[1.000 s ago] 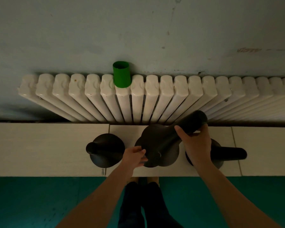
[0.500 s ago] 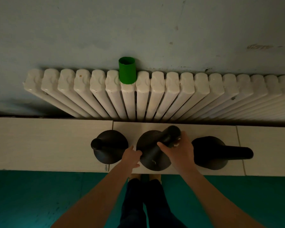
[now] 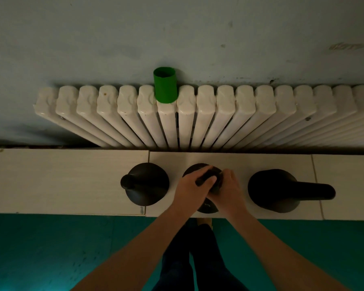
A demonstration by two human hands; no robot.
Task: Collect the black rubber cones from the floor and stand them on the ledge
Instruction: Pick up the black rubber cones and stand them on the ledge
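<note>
3 black cones [image 3: 145, 183] stand on 1 ledge [image 3: 61, 179]; the left hand [image 3: 191, 185] and right hand [image 3: 229, 189] grip the middle cone [image 3: 207, 207].

matt black rubber cones [image 3: 147, 183], glossy white enamelled radiator [image 3: 206, 114], pale smooth tiled ledge [image 3: 61, 181], matt green tube [image 3: 165, 85]

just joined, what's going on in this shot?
A person stands at a tiled ledge below a radiator. The left hand and right hand both grip the neck of the middle cone, whose base appears set down on the ledge. The left cone and right cone stand on the ledge at either side, untouched. A green cup sits on top of the radiator.
</note>
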